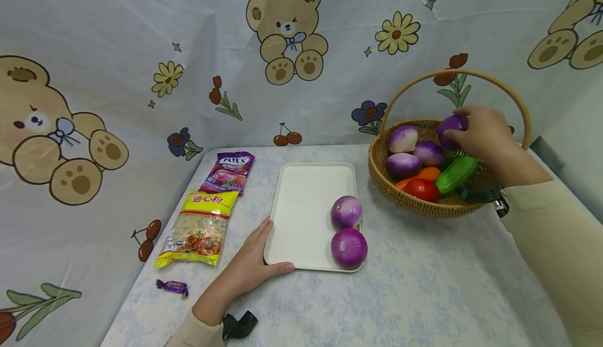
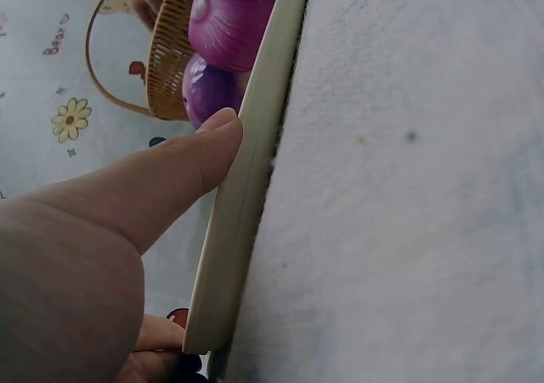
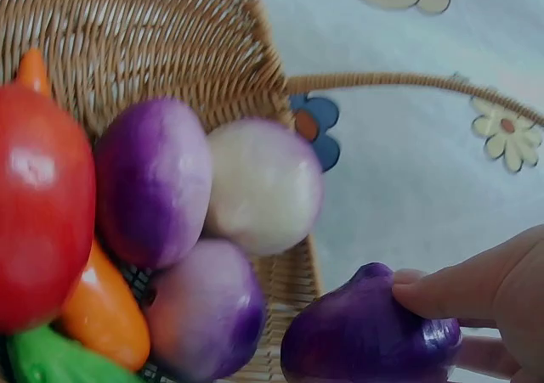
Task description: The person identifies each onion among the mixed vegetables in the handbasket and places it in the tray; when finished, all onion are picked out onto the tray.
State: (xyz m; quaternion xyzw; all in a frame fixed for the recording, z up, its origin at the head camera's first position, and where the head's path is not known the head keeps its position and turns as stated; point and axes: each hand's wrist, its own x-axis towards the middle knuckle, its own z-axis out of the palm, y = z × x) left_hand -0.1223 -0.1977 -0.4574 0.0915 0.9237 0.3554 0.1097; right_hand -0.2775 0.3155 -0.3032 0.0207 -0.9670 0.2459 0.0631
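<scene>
My right hand (image 1: 485, 132) pinches a dark purple onion (image 3: 365, 332) between thumb and fingers, over the back right of the wicker basket (image 1: 435, 209). Below it in the basket lie several purple-and-white onions (image 3: 255, 183), a red tomato (image 1: 422, 190), an orange carrot-like vegetable (image 3: 106, 315) and a green cucumber (image 1: 457, 174). At the near left corner of a white tray (image 1: 301, 211), my left hand (image 1: 249, 263) grips the edge, thumb on the front rim and fingers along the left side. Two purple onions (image 1: 349, 248) rest on the tray's right side, one behind the other.
Left of the tray lie a purple Fox's Berries candy bag (image 1: 228, 171), a yellow pasta bag (image 1: 198, 229) and a small purple wrapped candy (image 1: 172, 287). The basket's tall handle (image 1: 511, 93) arches over its contents. A bear-print cloth (image 1: 292, 116) hangs behind the table.
</scene>
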